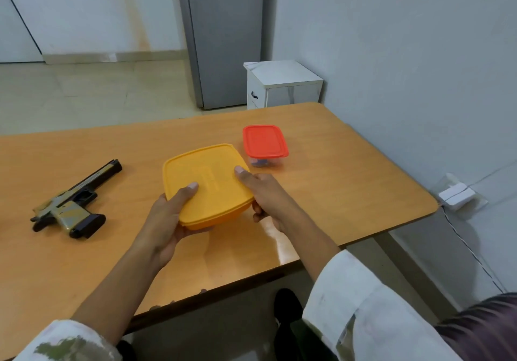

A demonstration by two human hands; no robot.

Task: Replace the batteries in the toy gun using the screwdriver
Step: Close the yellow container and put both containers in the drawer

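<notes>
Resting toy gun [72, 201]: on its side at the left of the table [349, 165], well apart from both hands, untouched.
Yellow box [207, 184]: lidded, near centre; probably being opened to reach the screwdriver or batteries, neither visible.
Left hand [167, 220]: grips its near-left corner, thumb on top.
Right hand [268, 198]: grips its right edge, thumb on top.
Red-lidded box [264, 142]: just beyond, closed.

Even bright light, soft, wide-angle bowed edges
</notes>
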